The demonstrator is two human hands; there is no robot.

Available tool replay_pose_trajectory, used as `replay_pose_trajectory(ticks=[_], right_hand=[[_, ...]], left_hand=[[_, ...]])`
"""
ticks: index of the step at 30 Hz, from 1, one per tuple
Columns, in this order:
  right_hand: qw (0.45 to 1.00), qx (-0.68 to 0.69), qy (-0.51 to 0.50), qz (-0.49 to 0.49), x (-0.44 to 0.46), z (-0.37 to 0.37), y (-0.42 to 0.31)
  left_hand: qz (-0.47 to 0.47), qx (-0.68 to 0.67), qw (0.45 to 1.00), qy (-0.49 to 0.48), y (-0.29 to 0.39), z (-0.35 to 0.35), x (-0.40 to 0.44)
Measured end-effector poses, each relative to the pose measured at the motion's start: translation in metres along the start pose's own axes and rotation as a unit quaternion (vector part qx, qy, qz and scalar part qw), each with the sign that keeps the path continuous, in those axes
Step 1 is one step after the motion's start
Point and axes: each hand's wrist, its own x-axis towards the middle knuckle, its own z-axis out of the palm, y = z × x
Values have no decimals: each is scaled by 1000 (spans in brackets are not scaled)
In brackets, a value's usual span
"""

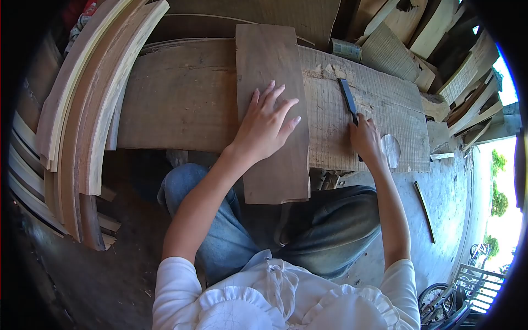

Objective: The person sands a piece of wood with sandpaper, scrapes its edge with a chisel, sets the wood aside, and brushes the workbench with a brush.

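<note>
A flat brown wooden board lies crosswise over a wider plank, its near end jutting past the plank's edge above my lap. My left hand rests on this board with its fingers spread, holding nothing. At the right, my right hand is closed around a dark chisel, whose flat blade points away from me over the plank. Most of the chisel's handle is hidden in my fingers. Just right of that hand, a round clear disc lies on the plank.
Curved wooden slats are stacked at the left. Wood offcuts pile up at the back right, beside a can. A thin dark strip lies on the concrete floor. A bicycle wheel shows at the lower right.
</note>
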Motion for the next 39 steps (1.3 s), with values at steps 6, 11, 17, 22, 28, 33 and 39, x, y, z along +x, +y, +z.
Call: replay_pose_trajectory(ticks=[6,11,17,22,28,33,39], right_hand=[[745,603,-209,194,-53,-57,-20],[729,632,-240,107,-134,-71,-43],[820,493,-259,134,-179,-67,-69],[849,460,-225,132,-173,-64,-75],[848,448,-244,143,-171,-68,-81],[847,442,-252,155,-169,-69,-82],[868,403,-253,144,-172,-72,-88]], left_hand=[[-9,60,998,13,2,12,-2],[-27,61,997,25,2,16,1],[-34,97,993,57,-1,24,6],[-36,77,995,57,-2,28,9],[-44,78,995,52,-2,26,9],[-42,78,994,58,-2,26,8],[-42,75,994,61,-1,25,9]])
